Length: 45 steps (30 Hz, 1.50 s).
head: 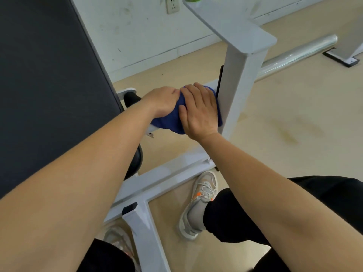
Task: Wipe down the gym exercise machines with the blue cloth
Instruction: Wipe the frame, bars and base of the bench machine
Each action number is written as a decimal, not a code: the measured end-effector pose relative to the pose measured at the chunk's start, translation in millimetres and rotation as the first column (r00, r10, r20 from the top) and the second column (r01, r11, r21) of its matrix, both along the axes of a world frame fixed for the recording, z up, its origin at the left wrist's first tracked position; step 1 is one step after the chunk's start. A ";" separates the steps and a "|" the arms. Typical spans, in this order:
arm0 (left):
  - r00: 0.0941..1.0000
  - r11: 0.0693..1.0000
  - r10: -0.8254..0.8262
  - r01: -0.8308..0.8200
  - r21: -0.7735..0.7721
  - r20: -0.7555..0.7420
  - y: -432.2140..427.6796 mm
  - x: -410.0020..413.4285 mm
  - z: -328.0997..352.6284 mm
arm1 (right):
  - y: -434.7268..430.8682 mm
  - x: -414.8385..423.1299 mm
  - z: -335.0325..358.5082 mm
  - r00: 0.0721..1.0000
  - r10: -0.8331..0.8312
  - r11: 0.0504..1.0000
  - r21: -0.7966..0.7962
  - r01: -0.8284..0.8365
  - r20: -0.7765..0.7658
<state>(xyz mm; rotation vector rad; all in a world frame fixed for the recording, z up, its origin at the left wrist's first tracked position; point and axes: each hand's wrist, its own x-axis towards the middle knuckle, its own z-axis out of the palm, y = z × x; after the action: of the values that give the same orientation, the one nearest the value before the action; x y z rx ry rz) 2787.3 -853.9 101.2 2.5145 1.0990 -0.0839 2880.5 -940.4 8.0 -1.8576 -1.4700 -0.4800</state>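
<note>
Both forearms reached past the black pad point(49, 75) to the white machine frame point(235, 85). Left hand point(165, 103) curled over the blue cloth point(167, 123), which lay bunched on the crossbar beside the upright. Right hand point(198, 110) pressed flat upon it.

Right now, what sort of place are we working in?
Probably a gym: a white metal machine frame, a large black pad fixed to it, and a long chrome bar beyond.

Blue cloth point(167, 123) fuzzy terry; machine frame point(236, 85) smooth painted metal; pad point(49, 85) matt.
</note>
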 end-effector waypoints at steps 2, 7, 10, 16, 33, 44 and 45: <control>0.999 1.000 -0.010 0.011 -0.027 0.040 8.6 9.0 -1.4 | 9.0 5.9 6.8 1.000 -0.014 1.000 0.006 0.014 0.011; 0.991 0.988 -0.136 0.136 0.070 -0.007 9.7 7.9 1.2 | 17.9 2.3 7.2 0.997 -0.066 0.996 0.061 0.069 -0.041; 0.972 0.962 -0.170 0.199 0.186 -0.162 5.8 -10.4 9.6 | 17.2 -21.8 -0.5 0.993 -0.077 0.988 0.127 0.089 -0.095; 0.918 0.908 -0.160 0.281 0.311 -0.363 3.8 -42.9 18.0 | 14.1 -57.1 -11.6 1.000 -0.010 0.997 0.074 0.013 -0.030; 0.961 0.936 -0.101 0.180 0.303 -0.259 -14.8 -42.8 7.4 | -9.6 -15.5 3.3 0.980 0.171 0.980 -0.114 -0.160 0.098; 0.855 0.630 0.322 -0.514 0.581 0.407 -74.1 -20.6 -76.7 | 7.6 26.3 52.3 0.941 0.335 0.859 -0.393 -0.328 -0.054; 0.852 0.609 0.317 -0.520 0.599 0.417 -72.8 -18.6 -78.4 | 11.8 26.6 54.7 0.942 0.331 0.856 -0.400 -0.328 -0.064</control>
<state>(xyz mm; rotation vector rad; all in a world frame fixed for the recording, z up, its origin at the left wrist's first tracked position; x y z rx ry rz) 2768.7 -926.7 22.8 2.6259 1.8302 0.9691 2907.1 -928.5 62.7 -1.8444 -1.9616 -0.0084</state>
